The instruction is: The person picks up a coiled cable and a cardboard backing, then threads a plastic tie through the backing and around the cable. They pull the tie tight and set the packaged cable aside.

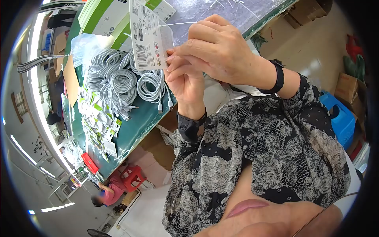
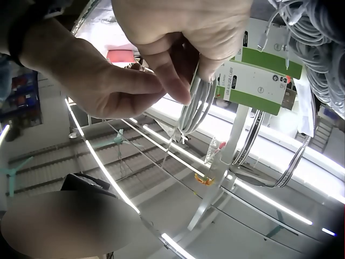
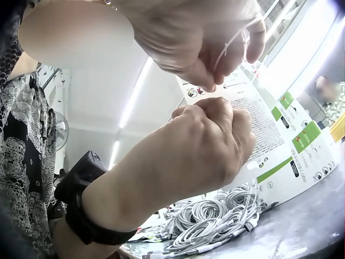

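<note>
My left hand (image 1: pixel 186 81) grips a white printed packaging card (image 1: pixel 147 39) by its lower edge, fingers curled against it. In the left wrist view, a coiled grey cable (image 2: pixel 198 110) hangs at the card, under the left hand's fingertips. From above and to the right, my right hand (image 1: pixel 223 49) reaches over the left one, the two hands overlapping. It pinches a thin white plastic tie (image 1: pixel 178 24) that runs across to the card's upper part. The right wrist view shows this tie (image 3: pixel 228 47) bent at the right fingertips, with the card upright behind both hands.
Several grey cable coils (image 1: pixel 118 81) lie on the green table (image 1: pixel 136 128), beside a heap of small white-and-green packets (image 1: pixel 96 112). Green-and-white cards (image 1: pixel 104 25) are stacked behind. Loose white ties lie on the grey sheet (image 1: pixel 201 8). A person (image 1: pixel 112 193) is near a red stool (image 1: pixel 133 177).
</note>
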Tool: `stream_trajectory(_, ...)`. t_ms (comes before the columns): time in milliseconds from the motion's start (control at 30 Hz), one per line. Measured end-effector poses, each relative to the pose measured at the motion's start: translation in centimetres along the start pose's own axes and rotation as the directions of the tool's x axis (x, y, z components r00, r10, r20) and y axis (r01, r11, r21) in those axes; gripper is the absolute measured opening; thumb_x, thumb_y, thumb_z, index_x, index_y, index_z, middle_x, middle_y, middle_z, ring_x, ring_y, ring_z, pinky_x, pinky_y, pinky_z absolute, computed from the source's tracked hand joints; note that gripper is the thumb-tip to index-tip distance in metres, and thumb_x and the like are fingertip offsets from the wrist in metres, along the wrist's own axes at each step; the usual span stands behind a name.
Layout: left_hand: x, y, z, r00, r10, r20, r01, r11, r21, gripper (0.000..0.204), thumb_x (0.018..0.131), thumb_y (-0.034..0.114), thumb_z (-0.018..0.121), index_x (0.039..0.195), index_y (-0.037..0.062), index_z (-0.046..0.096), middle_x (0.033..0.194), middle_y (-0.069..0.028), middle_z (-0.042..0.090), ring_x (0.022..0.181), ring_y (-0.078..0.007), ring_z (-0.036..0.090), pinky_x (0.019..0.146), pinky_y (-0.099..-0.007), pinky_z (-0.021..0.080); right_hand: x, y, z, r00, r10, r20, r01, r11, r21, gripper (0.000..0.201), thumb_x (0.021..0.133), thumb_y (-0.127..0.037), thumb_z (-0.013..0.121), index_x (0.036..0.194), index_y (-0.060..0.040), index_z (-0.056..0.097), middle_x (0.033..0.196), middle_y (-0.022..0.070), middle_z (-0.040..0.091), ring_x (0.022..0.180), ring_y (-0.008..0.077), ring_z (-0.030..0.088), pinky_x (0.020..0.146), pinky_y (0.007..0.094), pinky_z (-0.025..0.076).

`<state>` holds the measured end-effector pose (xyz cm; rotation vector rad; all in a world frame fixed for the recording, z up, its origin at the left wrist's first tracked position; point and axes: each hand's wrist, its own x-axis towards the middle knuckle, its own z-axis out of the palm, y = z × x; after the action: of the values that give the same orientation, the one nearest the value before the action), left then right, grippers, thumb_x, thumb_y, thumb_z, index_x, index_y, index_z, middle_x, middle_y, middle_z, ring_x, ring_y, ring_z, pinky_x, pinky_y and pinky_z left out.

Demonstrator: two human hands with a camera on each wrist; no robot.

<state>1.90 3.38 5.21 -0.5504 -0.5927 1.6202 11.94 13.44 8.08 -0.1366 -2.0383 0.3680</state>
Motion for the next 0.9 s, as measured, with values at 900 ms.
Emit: stream_trajectory(900,-0.3,-1.2,-2.6,0.863,0.374,0.340,-0.341,-0.066,0.938,0.030,0.099,0.022,0.045,0.122,0.0039,0.050,0.114,-0.0087,0.059,0.099,-0.0192,0.061,0.087,-0.0341,0.051,-2.3,0.2,-2.6,0.996,-0.060,0.069,0.073,0.979,-0.191,0.021,0.068,-0.014,0.066,0.087,-0.0197,0.064,0.089,-0.0075,0.057,0.086,0.0152,0.051,0.080,0.0304,0.032)
